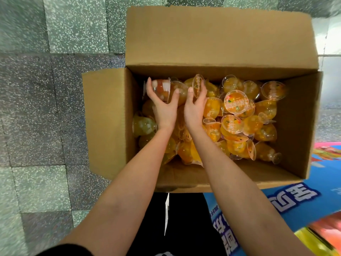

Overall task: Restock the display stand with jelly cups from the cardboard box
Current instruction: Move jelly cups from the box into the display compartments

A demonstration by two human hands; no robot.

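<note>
- Box point(110, 126): stands on the tiled floor point(46, 108) with its 4 flaps folded outward, so both arms can reach in from above.
- Cups point(249, 124): a loose heap of mostly orange jelly cups lies inside at all angles, some lid-up and some on their sides. Most of the stock is still in the box.
- Left hand point(163, 106): thumb and fingers curl round 1 red cup point(161, 88), which lies on its side near the far left corner.
- Right hand point(195, 106): just beside the left hand, it pinches 1 orange cup point(197, 85) turned on edge. Taking 1 cup per hand likely halves the trips.
- Blue panel point(295, 200): printed and lying beside the box; whether it belongs to the stand cannot be told.
</note>
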